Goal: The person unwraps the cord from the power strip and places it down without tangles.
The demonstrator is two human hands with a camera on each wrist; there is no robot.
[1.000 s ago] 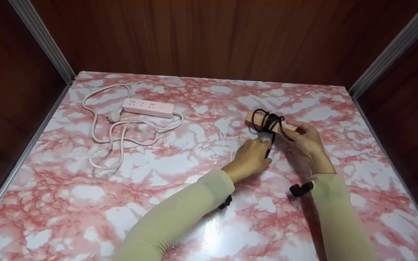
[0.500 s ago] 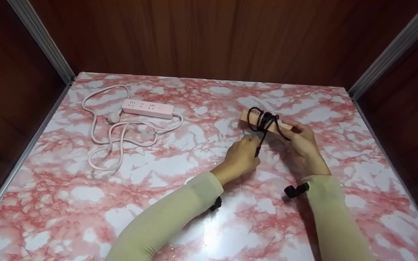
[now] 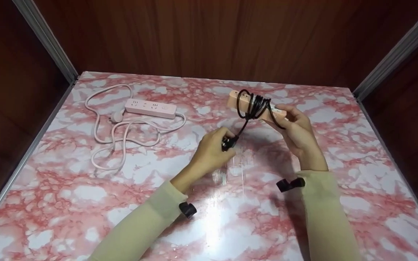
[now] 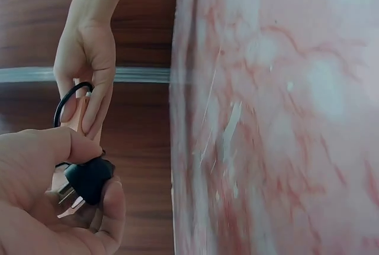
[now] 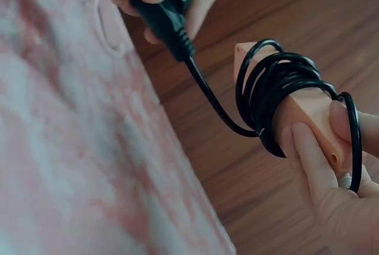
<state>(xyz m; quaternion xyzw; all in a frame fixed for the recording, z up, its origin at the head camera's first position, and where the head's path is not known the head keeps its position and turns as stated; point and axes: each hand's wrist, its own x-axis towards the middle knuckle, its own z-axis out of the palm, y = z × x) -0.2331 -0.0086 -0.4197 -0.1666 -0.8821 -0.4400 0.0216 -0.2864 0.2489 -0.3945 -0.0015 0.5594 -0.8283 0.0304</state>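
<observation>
My right hand (image 3: 299, 134) grips one end of an orange power strip (image 3: 233, 100), held up over the table. A black cord (image 5: 278, 86) is wound several times round the strip's middle, and one loop hangs by the gripped end. Between thumb and fingers, my left hand (image 3: 212, 150) pinches the black plug (image 4: 90, 179) on the cord's free end. Metal prongs (image 4: 70, 199) stick out from the plug in the left wrist view. From the plug a short length of cord runs up to the windings, close to straight in the head view.
A pink power strip (image 3: 151, 108) lies at the back left of the marbled table (image 3: 85, 217). Its pale cord (image 3: 123, 145) sprawls in loose loops in front of it, with the round plug (image 3: 116, 116) beside the strip. Brown wooden panels (image 3: 209, 40) wall the table in.
Both hands have moved left, the left one farther, taking the plug away from the orange strip. The strip has risen, and more cord shows between it and the plug.
</observation>
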